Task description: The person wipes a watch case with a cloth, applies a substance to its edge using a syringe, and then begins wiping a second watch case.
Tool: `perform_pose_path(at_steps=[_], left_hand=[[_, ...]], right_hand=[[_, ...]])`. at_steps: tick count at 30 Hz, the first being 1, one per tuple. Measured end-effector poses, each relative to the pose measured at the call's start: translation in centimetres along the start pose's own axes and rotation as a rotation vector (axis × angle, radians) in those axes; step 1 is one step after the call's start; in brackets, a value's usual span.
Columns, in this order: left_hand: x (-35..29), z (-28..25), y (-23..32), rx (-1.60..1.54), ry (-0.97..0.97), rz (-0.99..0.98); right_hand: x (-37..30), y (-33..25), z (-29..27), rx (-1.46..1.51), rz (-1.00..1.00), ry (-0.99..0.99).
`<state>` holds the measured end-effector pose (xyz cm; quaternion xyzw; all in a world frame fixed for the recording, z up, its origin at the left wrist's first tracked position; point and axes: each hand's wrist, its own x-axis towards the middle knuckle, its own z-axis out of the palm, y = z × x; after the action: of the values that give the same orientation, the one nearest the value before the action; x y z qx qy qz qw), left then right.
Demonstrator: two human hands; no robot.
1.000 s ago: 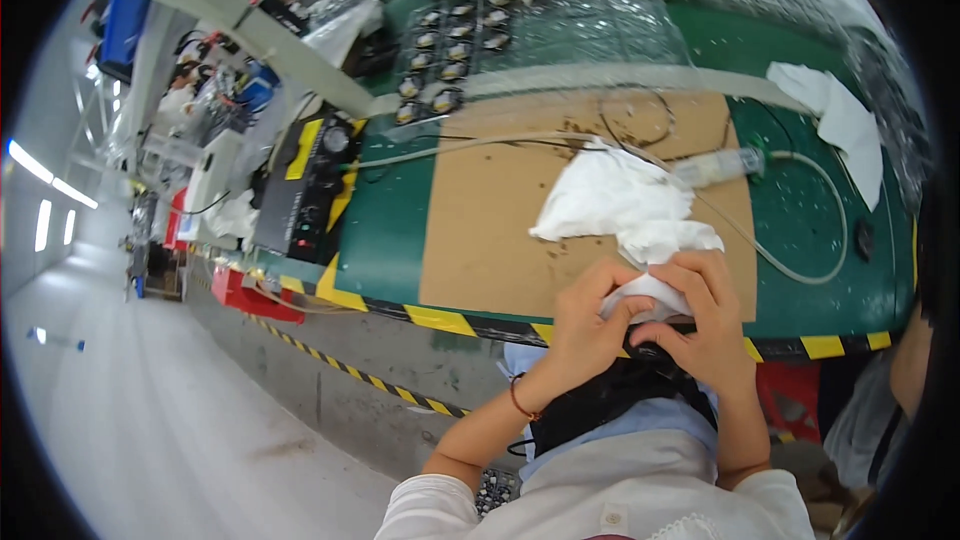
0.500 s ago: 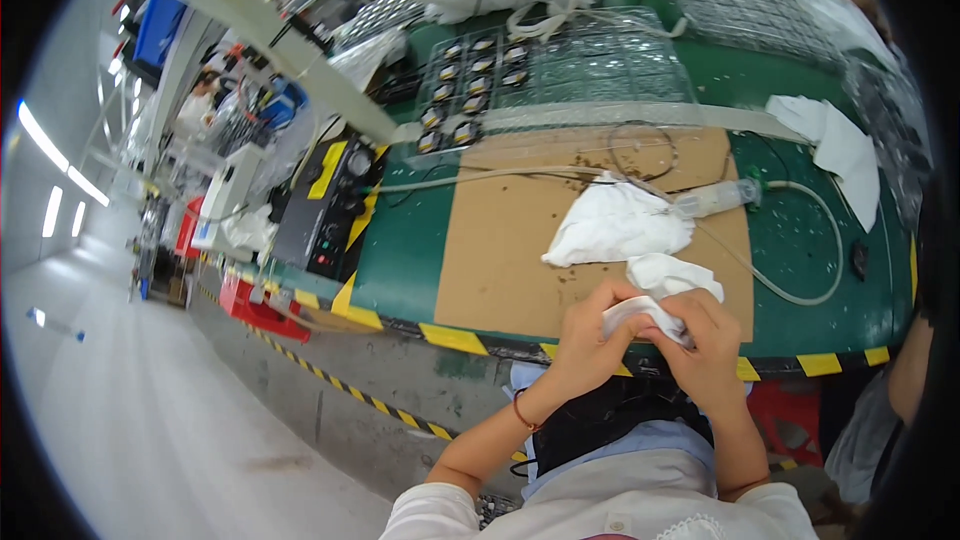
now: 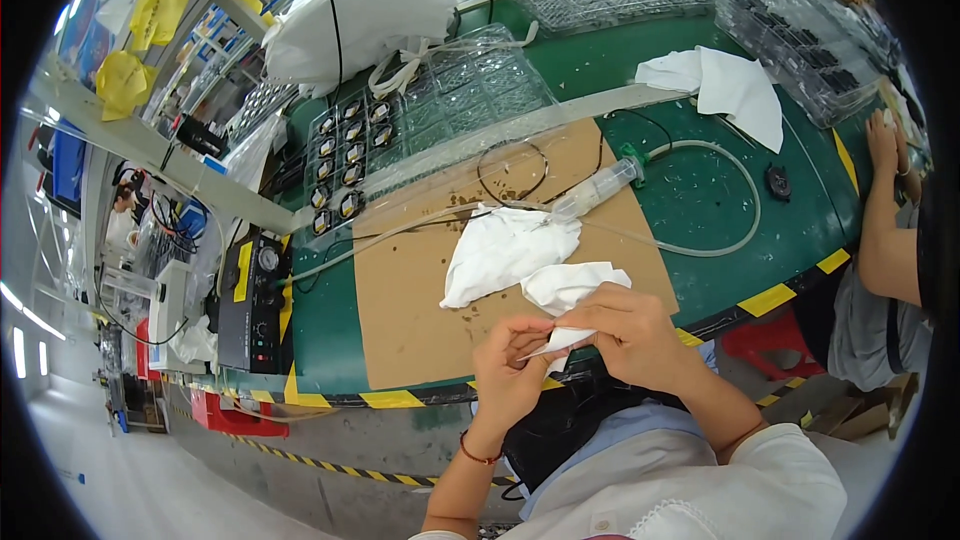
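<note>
In front of me, near the table's front edge, both hands pinch a small folded white cloth [image 3: 568,337]. My left hand [image 3: 508,368] grips its left end with curled fingers. My right hand [image 3: 630,335] holds the other end from above between thumb and fingers. Whether anything lies inside the fold is hidden. Just beyond my fingers is another white cloth part [image 3: 575,283]; I cannot tell if it joins the held one. A larger crumpled white cloth [image 3: 508,252] lies on the brown cardboard sheet [image 3: 400,335], next to a clear syringe barrel [image 3: 600,192] with a green cap.
A clear hose [image 3: 752,210] loops from the syringe across the green table. At left stands a black control box [image 3: 255,305]. Behind the cardboard, a clear tray [image 3: 440,90] holds several small black parts. More white cloth [image 3: 740,95] lies right, near a co-worker's arm [image 3: 895,210].
My view has swung right, so the table sits further left in the picture. Both hands stay on the cloth, which is now held folded narrower between the fingers.
</note>
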<state>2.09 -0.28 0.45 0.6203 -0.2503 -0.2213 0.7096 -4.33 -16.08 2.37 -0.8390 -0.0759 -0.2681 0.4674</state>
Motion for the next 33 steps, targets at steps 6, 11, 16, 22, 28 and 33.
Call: perform_pose_path(at_steps=[6, 11, 16, 22, 28, 33], left_hand=[[-0.3, -0.1, 0.0, 0.093, 0.022, 0.015], [-0.1, 0.1, 0.0, 0.186, -0.013, -0.032], [-0.3, 0.7, 0.2, 0.11, 0.103, -0.063], [0.0, 0.2, -0.2, 0.12, 0.25, 0.067], [0.0, -2.4, 1.5, 0.23, 0.181, 0.089], [0.6, -2.7, 4.0, 0.447, 0.152, 0.085]], right_hand=[[0.1, -0.7, 0.5, -0.002, 0.058, -0.016], [-0.6, 0.3, 0.9, -0.032, 0.12, 0.002], [-0.9, 1.7, 1.3, 0.028, -0.092, 0.053], [-1.1, 1.3, 1.4, 0.119, -0.162, 0.024], [-1.5, 1.1, 1.5, 0.171, -0.128, 0.1], [-1.7, 1.4, 1.3, 0.152, -0.139, 0.21]])
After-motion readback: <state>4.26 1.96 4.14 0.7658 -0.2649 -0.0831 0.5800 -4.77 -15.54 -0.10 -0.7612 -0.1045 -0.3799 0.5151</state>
